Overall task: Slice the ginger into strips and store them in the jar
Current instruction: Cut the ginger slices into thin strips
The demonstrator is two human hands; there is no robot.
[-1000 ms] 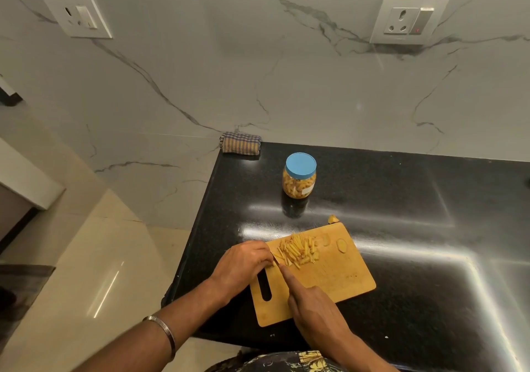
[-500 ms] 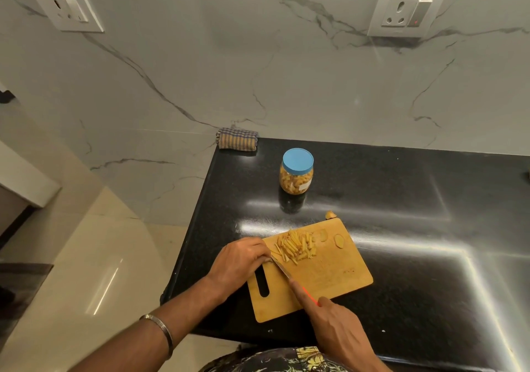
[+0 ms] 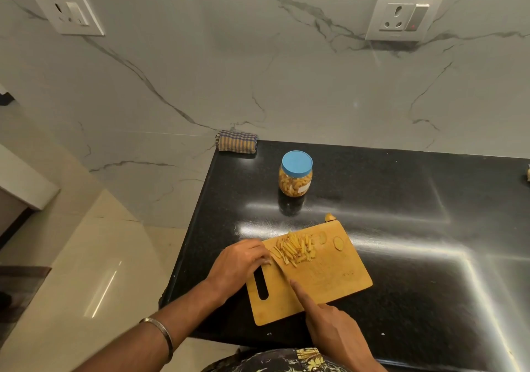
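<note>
A person's left hand [image 3: 239, 259] rests knuckles-up, fingers curled, near the counter's left edge; the right hand [image 3: 334, 328], forefinger extended forward, reaches in from the front edge.

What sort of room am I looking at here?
Most likely a home kitchen: a black stone countertop against a marble-look wall with power sockets, a wooden cutting board bearing ginger strips, and a blue-lidded jar.

The black counter [image 3: 430, 199] lies bare along its right side and between the jar [image 3: 295, 175] and the cutting board [image 3: 315, 274]. A folded cloth [image 3: 237, 141] blocks the back left corner. A ginger stub [image 3: 329, 217] sits at the board's far edge.
</note>
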